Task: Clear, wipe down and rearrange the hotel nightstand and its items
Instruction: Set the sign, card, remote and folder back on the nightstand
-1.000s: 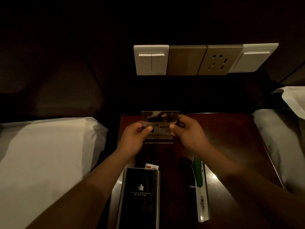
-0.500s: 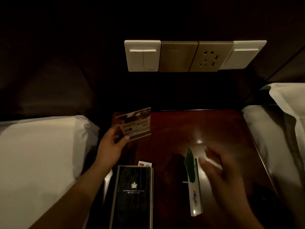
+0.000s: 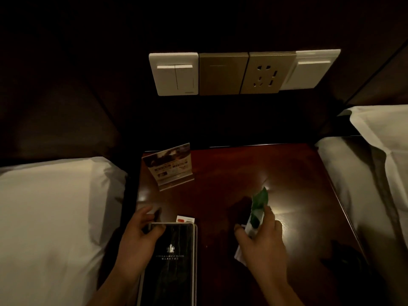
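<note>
At a dark red polished wooden nightstand [image 3: 287, 173] set between two white-sheeted beds, a person works to put its items in order. The left hand [image 3: 136, 244] curls over the far left corner of a black rectangular hotel folder with a silver crest [image 3: 170, 261], thumb on the cover and fingers [image 3: 144, 214] around the edge; it lies at the near left of the top. The right hand [image 3: 262, 246] closes around a long white packet printed with green leaves [image 3: 257, 212], its far end tilted up off the wood, near the middle of the surface. A clear acrylic stand holding a printed card [image 3: 171, 167] sits upright at the far left corner, touched by neither hand. A small white card with a red mark [image 3: 184, 219] peeks from under the folder's far edge.

The step appears to be squaring these items into place; it would go best with the folder slid flat and parallel to the nightstand's edge, the packet laid straight beside it, not dropped, and the small card kept from slipping out.
</note>
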Action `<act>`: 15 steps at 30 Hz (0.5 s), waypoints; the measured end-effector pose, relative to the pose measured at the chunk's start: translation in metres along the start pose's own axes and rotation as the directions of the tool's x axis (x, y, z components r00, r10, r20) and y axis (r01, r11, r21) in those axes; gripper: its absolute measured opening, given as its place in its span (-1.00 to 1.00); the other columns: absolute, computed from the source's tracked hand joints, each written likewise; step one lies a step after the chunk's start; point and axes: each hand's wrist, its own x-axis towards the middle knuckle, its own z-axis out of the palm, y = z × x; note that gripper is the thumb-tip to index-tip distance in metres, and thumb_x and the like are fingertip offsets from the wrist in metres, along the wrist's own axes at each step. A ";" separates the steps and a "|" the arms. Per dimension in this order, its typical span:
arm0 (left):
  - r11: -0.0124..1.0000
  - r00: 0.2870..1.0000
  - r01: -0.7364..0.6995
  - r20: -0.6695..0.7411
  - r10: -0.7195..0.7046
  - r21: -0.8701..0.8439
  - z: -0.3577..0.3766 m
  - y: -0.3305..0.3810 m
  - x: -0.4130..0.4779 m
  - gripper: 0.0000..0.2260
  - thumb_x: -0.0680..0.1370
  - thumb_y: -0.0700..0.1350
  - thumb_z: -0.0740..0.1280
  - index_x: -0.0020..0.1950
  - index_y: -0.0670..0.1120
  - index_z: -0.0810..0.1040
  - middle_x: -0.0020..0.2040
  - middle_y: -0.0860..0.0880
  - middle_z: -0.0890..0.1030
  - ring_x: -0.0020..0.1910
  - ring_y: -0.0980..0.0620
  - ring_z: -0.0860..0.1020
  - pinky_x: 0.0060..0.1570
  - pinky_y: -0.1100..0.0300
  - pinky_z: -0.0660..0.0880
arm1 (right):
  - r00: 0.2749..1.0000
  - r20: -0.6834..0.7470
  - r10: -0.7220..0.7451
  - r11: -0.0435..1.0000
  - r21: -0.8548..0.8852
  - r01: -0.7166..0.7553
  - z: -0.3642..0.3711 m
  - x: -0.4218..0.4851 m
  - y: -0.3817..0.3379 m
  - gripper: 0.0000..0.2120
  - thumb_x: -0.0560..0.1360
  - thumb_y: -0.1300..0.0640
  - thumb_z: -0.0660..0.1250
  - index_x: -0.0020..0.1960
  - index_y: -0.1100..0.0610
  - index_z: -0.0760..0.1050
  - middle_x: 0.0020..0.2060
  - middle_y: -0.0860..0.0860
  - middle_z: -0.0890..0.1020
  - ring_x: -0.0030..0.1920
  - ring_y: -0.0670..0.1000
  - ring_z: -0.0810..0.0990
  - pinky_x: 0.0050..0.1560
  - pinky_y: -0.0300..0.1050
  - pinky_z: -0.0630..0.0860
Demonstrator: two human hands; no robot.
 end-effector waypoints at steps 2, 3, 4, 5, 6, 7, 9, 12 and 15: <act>1.000 1.000 0.001 -0.022 -0.001 -0.024 0.000 -0.003 -0.002 -0.56 0.51 -0.35 0.40 0.26 0.08 0.47 0.19 -0.09 0.59 0.22 -0.06 0.54 0.24 0.03 0.43 | 0.996 -0.022 0.086 0.993 0.085 -0.084 0.004 0.016 -0.006 -0.13 0.34 -0.22 0.43 0.50 -0.06 0.08 0.23 0.08 0.41 0.10 0.15 0.57 -0.01 0.02 0.53; 0.999 1.000 0.003 -0.031 -0.004 -0.032 0.000 -0.004 -0.001 -0.55 0.51 -0.35 0.40 0.27 0.07 0.47 0.19 -0.09 0.60 0.22 -0.06 0.54 0.21 0.07 0.43 | 0.992 -0.020 0.124 0.983 0.140 -0.120 0.004 0.023 -0.008 -0.12 0.32 -0.26 0.43 0.49 -0.07 0.09 0.24 0.08 0.42 0.11 0.16 0.57 0.02 0.06 0.54; 0.999 0.999 0.006 -0.036 -0.008 -0.035 -0.001 -0.003 0.001 -0.55 0.51 -0.34 0.40 0.29 0.07 0.46 0.18 -0.08 0.60 0.21 -0.06 0.55 0.17 0.08 0.43 | 0.989 -0.008 0.148 0.970 0.198 -0.143 0.004 0.030 -0.010 -0.11 0.29 -0.29 0.44 0.48 -0.07 0.12 0.24 0.07 0.45 0.12 0.14 0.57 0.06 0.11 0.56; 1.000 0.999 0.005 -0.038 -0.006 -0.031 -0.002 -0.001 0.004 -0.55 0.51 -0.31 0.41 0.30 0.09 0.45 0.16 -0.06 0.60 0.19 -0.05 0.56 0.13 0.08 0.45 | 0.987 0.013 0.159 0.954 0.257 -0.157 0.002 0.036 -0.009 -0.10 0.26 -0.32 0.44 0.46 -0.08 0.15 0.23 0.07 0.47 0.11 0.13 0.58 0.08 0.16 0.58; 1.000 0.999 -0.009 -0.040 0.008 -0.020 -0.002 0.002 0.008 -0.54 0.52 -0.28 0.41 0.31 0.11 0.44 0.16 -0.04 0.60 0.17 -0.04 0.57 0.10 0.09 0.46 | 0.986 0.044 0.160 0.935 0.313 -0.166 0.000 0.040 -0.009 -0.10 0.24 -0.33 0.45 0.45 -0.08 0.16 0.23 0.07 0.49 0.11 0.13 0.59 0.06 0.20 0.59; 0.999 0.998 -0.034 -0.046 0.033 -0.007 -0.003 0.007 0.011 -0.53 0.51 -0.25 0.42 0.33 0.13 0.42 0.16 -0.01 0.60 0.16 -0.01 0.57 0.07 0.09 0.47 | 0.984 0.078 0.160 0.916 0.359 -0.178 -0.005 0.044 -0.008 -0.08 0.23 -0.34 0.46 0.45 -0.11 0.14 0.25 0.08 0.48 0.12 0.14 0.59 0.01 0.22 0.62; 0.996 0.994 -0.090 -0.062 0.089 0.000 -0.005 0.021 0.020 -0.51 0.51 -0.23 0.42 0.37 0.14 0.41 0.18 0.00 0.59 0.17 0.02 0.57 0.09 0.07 0.48 | 0.982 0.110 0.153 0.900 0.394 -0.185 -0.019 0.053 -0.005 -0.02 0.19 -0.35 0.48 0.47 -0.23 0.05 0.36 0.11 0.35 0.15 0.19 0.57 -0.12 0.19 0.66; 0.984 0.982 -0.174 -0.077 0.171 -0.029 -0.010 0.038 0.034 -0.51 0.52 -0.19 0.43 0.24 0.35 0.45 0.11 0.13 0.61 0.12 0.13 0.59 0.10 0.05 0.53 | 0.987 0.100 -0.129 0.963 0.248 0.101 -0.055 0.077 0.006 0.03 0.23 -0.29 0.50 0.49 -0.36 -0.08 0.45 -0.18 0.10 0.23 0.12 0.48 -0.09 0.02 0.66; 0.969 0.968 -0.249 -0.048 0.248 -0.006 -0.010 0.049 0.042 -0.53 0.53 -0.14 0.44 0.26 0.32 0.40 0.06 0.26 0.58 0.05 0.42 0.55 0.08 0.20 0.53 | 0.830 0.388 -0.401 0.910 0.068 0.408 -0.079 0.108 0.010 -0.15 0.34 -0.06 0.54 0.41 -0.44 0.11 0.44 -0.21 0.16 0.25 -0.03 0.44 -0.03 -0.15 0.64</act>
